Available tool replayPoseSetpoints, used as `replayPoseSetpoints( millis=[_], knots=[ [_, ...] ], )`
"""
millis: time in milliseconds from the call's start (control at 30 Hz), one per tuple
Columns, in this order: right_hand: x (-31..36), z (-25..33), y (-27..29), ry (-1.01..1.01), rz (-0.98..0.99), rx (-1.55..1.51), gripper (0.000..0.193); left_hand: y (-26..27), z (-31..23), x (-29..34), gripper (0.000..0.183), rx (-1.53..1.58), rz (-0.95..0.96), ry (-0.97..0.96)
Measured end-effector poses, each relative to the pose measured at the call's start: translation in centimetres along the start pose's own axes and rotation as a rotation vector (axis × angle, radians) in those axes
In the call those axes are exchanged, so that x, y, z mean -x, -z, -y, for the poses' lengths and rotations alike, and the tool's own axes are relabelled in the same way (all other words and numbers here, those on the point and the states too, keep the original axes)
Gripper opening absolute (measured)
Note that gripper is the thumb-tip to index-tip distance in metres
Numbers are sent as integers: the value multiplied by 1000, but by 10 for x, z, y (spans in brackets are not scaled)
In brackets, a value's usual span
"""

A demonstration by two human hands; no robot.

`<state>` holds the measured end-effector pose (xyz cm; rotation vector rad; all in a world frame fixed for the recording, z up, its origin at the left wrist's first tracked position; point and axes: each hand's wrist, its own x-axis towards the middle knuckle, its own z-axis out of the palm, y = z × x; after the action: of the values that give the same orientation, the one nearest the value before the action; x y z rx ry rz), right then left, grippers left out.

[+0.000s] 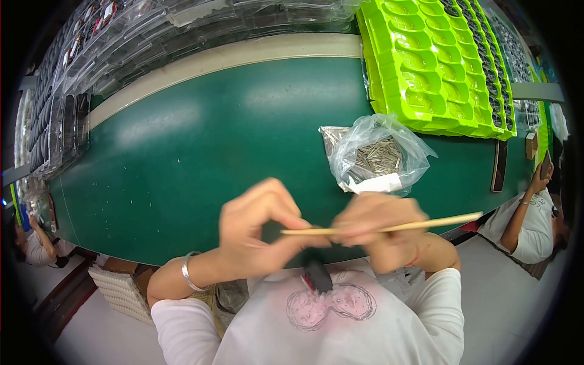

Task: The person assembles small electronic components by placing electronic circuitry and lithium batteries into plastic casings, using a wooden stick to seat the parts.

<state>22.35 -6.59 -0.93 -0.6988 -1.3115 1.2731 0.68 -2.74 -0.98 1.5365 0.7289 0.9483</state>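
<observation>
My right hand [380,222] is closed around a thin, pale wooden stick [432,223], which lies almost level across both hands. Facing it, my left hand [252,225] has thumb and forefinger brought together beside the stick's left end. A dark, rounded part with a bit of red [317,277] shows just below the fingertips, in front of my shirt. Motion blurs it, and what exactly my left fingertips pinch is hidden. Beyond my right hand, an open clear plastic bag [420,149] holds many small metal pins [378,157].
Bright green moulded trays [420,100], partly filled with black parts, stand at the back right. Stacked clear plastic trays [140,52] line the back left of the green table [152,182]. A dark flat object [499,166] lies at right. Other people sit at both sides.
</observation>
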Motion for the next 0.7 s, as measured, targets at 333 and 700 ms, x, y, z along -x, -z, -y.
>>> replayPoseSetpoints(
  millis=[333,700],
  knots=[
    [-7,0,29,173,-309,99,19,9,15,-8,36,-304,-21,-31],
    [-9,1,33,128,-282,58,20,-2,-1,1,42,-432,832,-333]
  ],
)
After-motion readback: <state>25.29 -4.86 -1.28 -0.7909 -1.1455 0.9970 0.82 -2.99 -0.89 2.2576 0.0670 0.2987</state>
